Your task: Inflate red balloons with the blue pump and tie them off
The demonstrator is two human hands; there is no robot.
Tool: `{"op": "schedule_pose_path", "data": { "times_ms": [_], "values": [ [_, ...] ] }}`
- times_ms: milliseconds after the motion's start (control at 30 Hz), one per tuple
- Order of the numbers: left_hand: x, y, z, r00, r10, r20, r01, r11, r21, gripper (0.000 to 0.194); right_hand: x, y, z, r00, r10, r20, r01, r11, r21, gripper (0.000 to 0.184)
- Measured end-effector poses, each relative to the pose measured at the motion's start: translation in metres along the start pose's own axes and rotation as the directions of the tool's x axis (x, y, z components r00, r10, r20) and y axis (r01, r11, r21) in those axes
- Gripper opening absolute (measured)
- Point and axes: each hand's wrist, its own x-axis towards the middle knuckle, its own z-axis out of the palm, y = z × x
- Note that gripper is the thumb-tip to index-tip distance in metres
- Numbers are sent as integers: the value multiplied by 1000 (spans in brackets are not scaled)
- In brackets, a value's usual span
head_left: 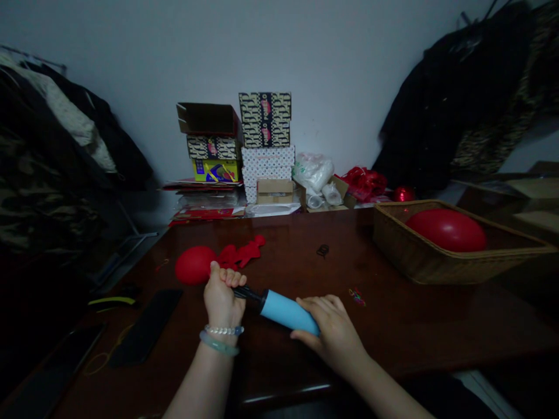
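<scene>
A blue and black balloon pump (288, 312) is held between my two hands, slanting down to the right. My left hand (225, 294), with a beaded bracelet and a bangle at the wrist, is closed around the black nozzle end. A small, partly filled red balloon (195, 265) sits just beyond my left thumb; its neck is hidden by the fingers. My right hand (329, 329) wraps the far end of the blue barrel. Behind the left hand, flat red balloons (240, 254) lie in a loose pile on the dark table (288, 250).
A wicker basket (419, 265) on the right holds a large red balloon (448, 230). Black bands (322, 251) and coloured bands (357, 297) lie mid-table. Dark flat objects, including a slab (146, 326), lie left. Stacked boxes (266, 119) and plastic bags (313, 170) stand by the wall.
</scene>
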Motion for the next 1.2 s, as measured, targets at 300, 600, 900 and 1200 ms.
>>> {"op": "schedule_pose_path", "data": {
  "times_ms": [300,600,900,1200],
  "values": [
    [25,42,-16,995,73,-67,-78,995,-69,44,3,19,-24,999,5,41,-2,997,-75,51],
    [29,38,-24,995,84,-60,-88,994,-66,44,-9,22,-6,1000,-5,19,6,1000,-14,49],
    [14,13,-13,998,27,-53,-30,998,-56,44,-10,17,-1,999,-36,-39,37,999,15,48],
    [-7,-26,-8,999,-33,1,33,999,14,46,-14,8,9,997,-33,-70,36,998,54,47]
  ]
}}
